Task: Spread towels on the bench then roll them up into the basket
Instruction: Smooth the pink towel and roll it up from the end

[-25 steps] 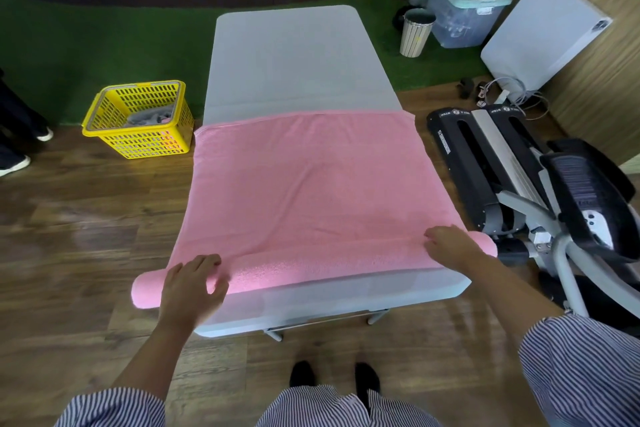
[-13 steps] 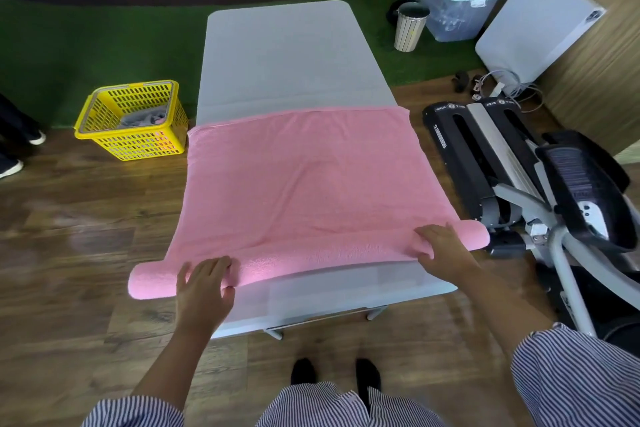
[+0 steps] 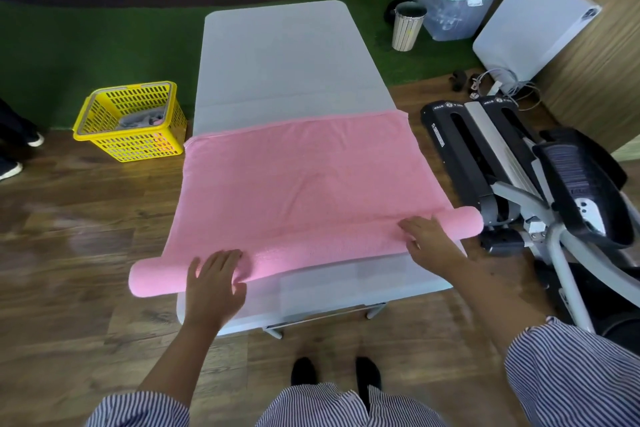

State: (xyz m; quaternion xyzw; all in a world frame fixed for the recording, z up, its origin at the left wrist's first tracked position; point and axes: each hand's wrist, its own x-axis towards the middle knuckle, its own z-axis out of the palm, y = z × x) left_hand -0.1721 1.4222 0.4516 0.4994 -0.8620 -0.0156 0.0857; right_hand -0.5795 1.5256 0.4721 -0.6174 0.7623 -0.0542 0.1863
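Both hands work one pink towel that lies across the near half of the bench, its sides hanging just over the long edges. Only a short stretch is rolled: a tight tube runs along the near edge, its ends jutting past both sides, while most of the cloth lies flat toward the middle. The left hand rests flat on the roll near the left edge, fingers straight and pressing; the right hand presses likewise near the right edge, fingers extended, neither gripping. By my reckoning the rolling has barely begun, and carrying it to the yellow basket remains. That basket stands on the wood floor left of the bench, something grey inside. Exercise equipment crowds the right side.
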